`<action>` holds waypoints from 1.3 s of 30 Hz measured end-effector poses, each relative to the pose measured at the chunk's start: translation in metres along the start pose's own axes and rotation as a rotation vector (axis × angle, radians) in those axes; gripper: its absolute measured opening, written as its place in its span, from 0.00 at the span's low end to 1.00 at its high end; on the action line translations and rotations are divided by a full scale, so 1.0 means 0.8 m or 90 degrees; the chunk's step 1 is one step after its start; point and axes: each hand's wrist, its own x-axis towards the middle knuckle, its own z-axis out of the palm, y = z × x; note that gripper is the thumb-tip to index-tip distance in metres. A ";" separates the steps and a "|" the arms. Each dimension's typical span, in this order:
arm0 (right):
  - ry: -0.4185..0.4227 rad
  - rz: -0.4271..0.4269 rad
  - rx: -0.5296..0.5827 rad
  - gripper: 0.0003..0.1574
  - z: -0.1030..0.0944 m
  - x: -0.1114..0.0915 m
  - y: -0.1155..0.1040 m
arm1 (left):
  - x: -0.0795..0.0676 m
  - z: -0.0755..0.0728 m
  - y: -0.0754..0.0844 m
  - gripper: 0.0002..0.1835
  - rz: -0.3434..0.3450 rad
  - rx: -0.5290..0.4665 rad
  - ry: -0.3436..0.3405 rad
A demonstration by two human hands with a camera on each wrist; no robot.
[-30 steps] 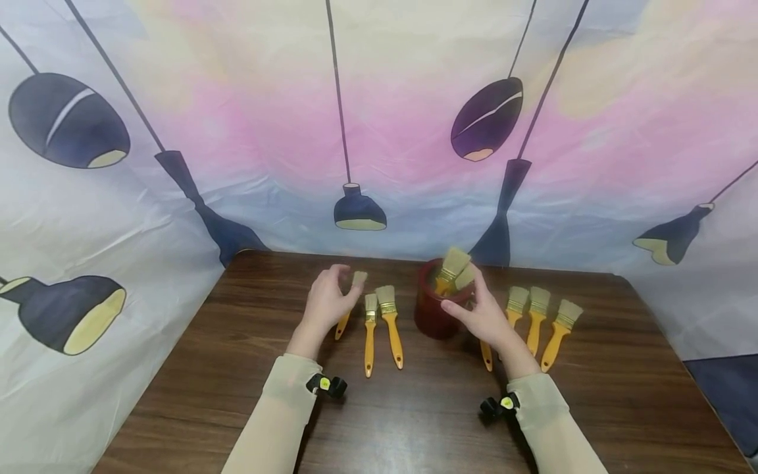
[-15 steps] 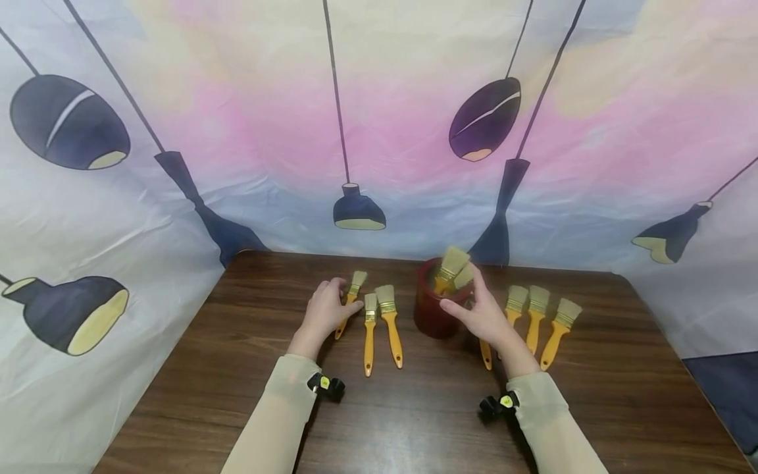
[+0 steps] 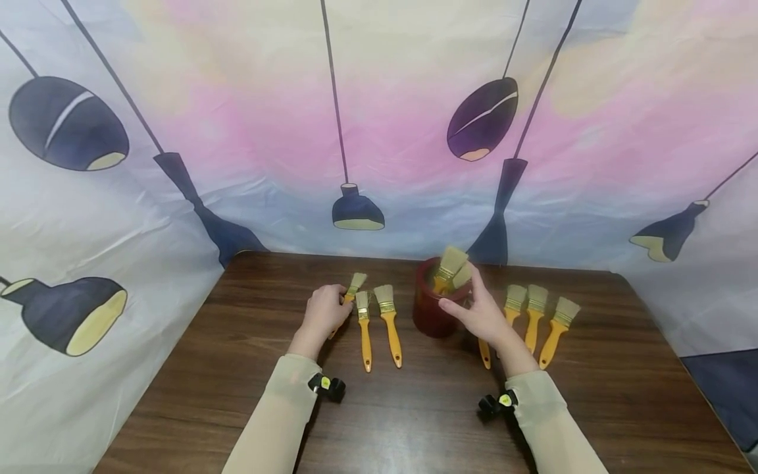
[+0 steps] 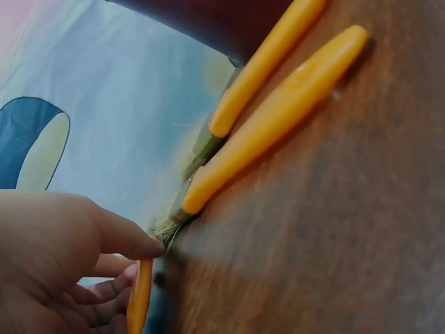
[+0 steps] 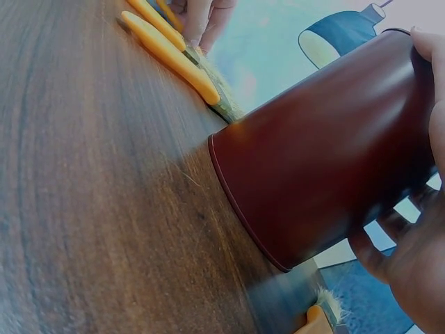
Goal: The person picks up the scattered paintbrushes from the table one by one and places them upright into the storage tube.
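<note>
My left hand (image 3: pixel 322 314) pinches the orange handle of a paintbrush (image 3: pixel 356 284) at the left; in the left wrist view the thumb presses on that handle (image 4: pixel 142 296). Just right of it lie two more paintbrushes, a narrower one (image 3: pixel 365 336) and a wider one (image 3: pixel 391 332), bristles toward the wall. A dark red cylindrical pot (image 3: pixel 431 317) stands upright on the table, with paintbrushes (image 3: pixel 451 262) bristles-up in it. My right hand (image 3: pixel 490 322) holds the pot near its rim from the right, thumb on the near side, as the right wrist view shows on the pot wall (image 5: pixel 320 156).
Several more orange-handled paintbrushes (image 3: pixel 555 339) lie right of the pot, partly behind my right hand and forearm. The brown wooden table (image 3: pixel 403 421) ends at a fabric backdrop (image 3: pixel 266 131) printed with lamps. A small black wrist camera (image 3: pixel 328 387) sits on the left sleeve.
My left hand has closed in on the leftmost paintbrush and now pinches its handle. The narrower brush beside it has shifted slightly left. My right hand stays at the pot.
</note>
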 end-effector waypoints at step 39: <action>0.000 0.002 0.019 0.63 0.000 -0.001 0.001 | 0.021 -0.060 0.146 0.15 0.243 -0.487 0.187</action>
